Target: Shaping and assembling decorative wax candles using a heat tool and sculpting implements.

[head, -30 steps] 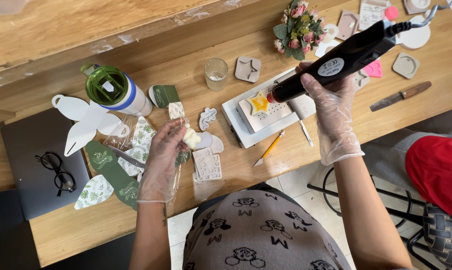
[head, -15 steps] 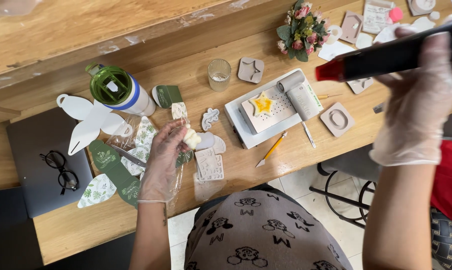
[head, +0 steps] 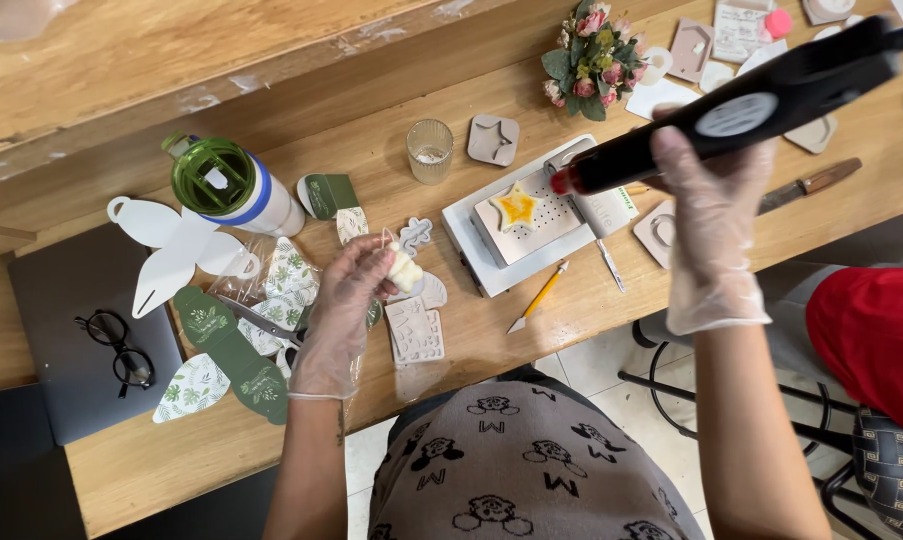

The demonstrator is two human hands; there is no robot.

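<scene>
Head view is showing the gloved right hand [head: 712, 215] gripping a black heat gun [head: 732, 110] whose red nozzle is pointing at the yellow star [head: 517, 207] in its mould on the surface, best kept hovering clear, while the left hand [head: 347, 300] is pinching a small white cast piece [head: 405, 268].

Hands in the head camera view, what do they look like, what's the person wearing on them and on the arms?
Both hands wear thin, clear, loose-fitting disposable plastic gloves. The left hand's glove is crinkled and ends at the wrist with a slightly flared cuff. The right hand's glove is baggier, bunching into a wide open cuff above the wrist. Both forearms are bare below the gloves: no sleeves, watch or bracelets show.
</scene>
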